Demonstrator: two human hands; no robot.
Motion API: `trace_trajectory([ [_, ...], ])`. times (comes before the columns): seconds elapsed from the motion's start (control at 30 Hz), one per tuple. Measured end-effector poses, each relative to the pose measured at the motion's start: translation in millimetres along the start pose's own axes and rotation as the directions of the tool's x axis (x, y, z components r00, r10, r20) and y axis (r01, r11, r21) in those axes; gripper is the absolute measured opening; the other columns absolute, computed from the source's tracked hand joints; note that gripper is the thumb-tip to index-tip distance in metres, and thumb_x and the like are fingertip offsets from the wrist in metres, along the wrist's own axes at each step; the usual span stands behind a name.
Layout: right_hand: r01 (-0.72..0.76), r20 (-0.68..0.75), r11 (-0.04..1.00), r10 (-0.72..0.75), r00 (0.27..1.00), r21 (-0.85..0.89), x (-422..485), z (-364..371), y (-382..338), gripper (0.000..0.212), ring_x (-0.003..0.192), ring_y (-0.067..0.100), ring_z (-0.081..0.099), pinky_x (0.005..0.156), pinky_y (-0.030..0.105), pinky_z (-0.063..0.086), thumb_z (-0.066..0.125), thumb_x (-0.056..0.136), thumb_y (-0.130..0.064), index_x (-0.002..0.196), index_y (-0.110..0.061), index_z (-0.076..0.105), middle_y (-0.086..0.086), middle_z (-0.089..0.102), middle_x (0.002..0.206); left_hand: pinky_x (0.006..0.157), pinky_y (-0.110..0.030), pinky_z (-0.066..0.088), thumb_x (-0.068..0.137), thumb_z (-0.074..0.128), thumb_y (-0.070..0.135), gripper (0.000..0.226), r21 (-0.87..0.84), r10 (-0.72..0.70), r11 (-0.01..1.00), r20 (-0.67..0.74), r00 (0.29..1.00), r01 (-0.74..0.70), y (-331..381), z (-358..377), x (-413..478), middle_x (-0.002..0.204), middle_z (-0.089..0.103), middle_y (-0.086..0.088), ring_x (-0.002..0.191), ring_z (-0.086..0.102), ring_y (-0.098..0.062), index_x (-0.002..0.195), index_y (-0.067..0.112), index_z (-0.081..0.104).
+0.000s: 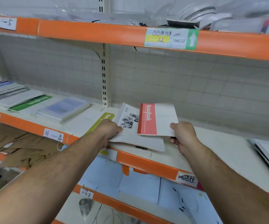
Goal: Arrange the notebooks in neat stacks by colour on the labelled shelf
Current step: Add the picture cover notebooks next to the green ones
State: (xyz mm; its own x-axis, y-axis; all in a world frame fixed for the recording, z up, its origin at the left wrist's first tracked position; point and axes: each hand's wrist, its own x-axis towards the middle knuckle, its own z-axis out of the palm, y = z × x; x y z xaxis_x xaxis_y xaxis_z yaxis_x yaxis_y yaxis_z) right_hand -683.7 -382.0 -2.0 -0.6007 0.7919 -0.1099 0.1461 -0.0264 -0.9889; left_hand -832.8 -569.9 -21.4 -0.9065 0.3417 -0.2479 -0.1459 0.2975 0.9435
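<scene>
Both forearms point(49, 167) reach in from low in the frame. My left hand point(109, 131) grips the near left edge of a white notebook point(130, 126) with a black-and-white picture, thumb on top and fingers curled under. My right hand point(184, 135) pinches the near right corner of a red-banded notebook point(156, 120) that overlaps it. Both sit at the front of the orange-edged shelf point(140, 160) labelled 4-4 point(53, 135); lime-banded notebook point(101, 122) just beside left hand, green-banded stack point(32, 102) and pale blue stack point(64, 109) farther left.

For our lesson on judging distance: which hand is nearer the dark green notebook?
Left. The left hand grips a white booklet right of the dark green notebook; the right hand, holding the red notebook, is farther right.
</scene>
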Motion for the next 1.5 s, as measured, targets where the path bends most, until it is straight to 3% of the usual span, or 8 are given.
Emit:
trace_trajectory([
  [0.23, 0.003, -0.067, 1.000, -0.004, 0.998, -0.015, 19, 12, -3, 0.012, 0.051, 0.020, 0.046, 0.041, 0.025, 0.034, 0.050, 0.093, -0.005, 0.094, -0.004, 0.062, 0.010, 0.061, 0.081, 0.055, -0.026, 0.040, 0.086, 0.066, 0.010, 0.026, 0.247, 0.099, 0.965, -0.030, 0.995, -0.089, 2, 5, 44, 0.101, 0.067, -0.018, 0.079, 0.062, -0.028, 0.109, -0.002, 0.061],
  [0.33, 0.000, -0.105, 1.000, -0.002, 0.994, -0.020, 14, 21, -7, 0.012, 0.052, 0.020, 0.046, 0.041, 0.026, 0.035, 0.050, 0.093, -0.005, 0.093, -0.005, 0.061, 0.010, 0.062, 0.082, 0.063, -0.027, 0.040, 0.086, 0.065, 0.017, 0.023, 0.533, 0.153, 0.834, 0.027, 0.988, -0.144, 3, 1, 54, 0.101, 0.064, -0.013, 0.097, 0.064, -0.031, 0.103, 0.001, 0.061],
  [0.43, 0.000, -0.146, 0.999, -0.005, 0.989, -0.035, 8, 30, -12, 0.012, 0.052, 0.020, 0.046, 0.042, 0.026, 0.035, 0.050, 0.094, -0.005, 0.086, -0.007, 0.059, 0.010, 0.062, 0.081, 0.057, -0.026, 0.040, 0.086, 0.064, 0.020, 0.015, 0.725, 0.187, 0.648, 0.146, 0.971, -0.234, 3, -8, 59, 0.086, 0.059, -0.005, 0.083, 0.061, -0.023, 0.082, 0.009, 0.055],
  [0.53, 0.003, -0.173, 1.000, -0.008, 0.985, -0.029, -1, 39, -12, 0.013, 0.052, 0.020, 0.047, 0.042, 0.026, 0.035, 0.049, 0.094, -0.005, 0.086, -0.007, 0.059, 0.010, 0.062, 0.079, 0.047, -0.026, 0.035, 0.082, 0.064, 0.021, 0.019, 0.802, 0.230, 0.501, 0.237, 0.944, -0.324, 2, -13, 62, 0.073, 0.056, -0.002, 0.067, 0.055, -0.017, 0.070, 0.013, 0.051],
  [0.73, 0.005, -0.247, 0.999, -0.016, 0.969, -0.046, -13, 47, -9, 0.014, 0.051, 0.022, 0.047, 0.042, 0.027, 0.034, 0.049, 0.091, -0.003, 0.083, -0.005, 0.060, 0.013, 0.060, 0.075, 0.056, -0.026, 0.040, 0.086, 0.060, 0.015, 0.022, 0.830, 0.274, 0.345, 0.357, 0.893, -0.437, 3, -12, 66, 0.072, 0.049, 0.000, 0.077, 0.056, -0.022, 0.070, 0.016, 0.046],
  [1.03, -0.051, -0.306, 0.997, 0.031, 0.952, -0.056, -30, 64, 0, 0.014, 0.053, 0.022, 0.049, 0.042, 0.026, 0.037, 0.049, 0.094, -0.006, 0.095, -0.002, 0.062, 0.013, 0.064, 0.081, 0.046, -0.024, 0.034, 0.085, 0.060, 0.008, 0.025, 0.819, 0.278, 0.321, 0.399, 0.874, -0.476, 1, -19, 67, 0.069, 0.051, -0.002, 0.059, 0.048, -0.014, 0.065, 0.013, 0.047],
  [1.33, -0.060, -0.339, 0.997, 0.042, 0.940, -0.042, -49, 77, 2, 0.012, 0.067, 0.028, 0.051, 0.043, 0.025, 0.038, 0.048, 0.094, -0.005, 0.093, -0.004, 0.060, 0.018, 0.065, 0.091, 0.053, -0.025, 0.040, 0.084, 0.056, 0.005, 0.014, 0.782, 0.292, 0.342, 0.438, 0.850, -0.521, 6, -27, 61, 0.075, 0.055, -0.004, 0.067, 0.053, -0.018, 0.071, 0.011, 0.053],
  [1.5, -0.036, -0.301, 0.999, 0.029, 0.953, -0.017, -59, 85, 1, 0.010, 0.058, 0.023, 0.052, 0.042, 0.027, 0.039, 0.050, 0.095, -0.005, 0.093, -0.006, 0.059, 0.014, 0.064, 0.086, 0.057, -0.026, 0.043, 0.085, 0.054, 0.006, 0.021, 0.671, 0.380, 0.509, 0.386, 0.840, -0.539, 12, -39, 56, 0.076, 0.059, -0.004, 0.071, 0.058, -0.020, 0.066, 0.013, 0.052],
])
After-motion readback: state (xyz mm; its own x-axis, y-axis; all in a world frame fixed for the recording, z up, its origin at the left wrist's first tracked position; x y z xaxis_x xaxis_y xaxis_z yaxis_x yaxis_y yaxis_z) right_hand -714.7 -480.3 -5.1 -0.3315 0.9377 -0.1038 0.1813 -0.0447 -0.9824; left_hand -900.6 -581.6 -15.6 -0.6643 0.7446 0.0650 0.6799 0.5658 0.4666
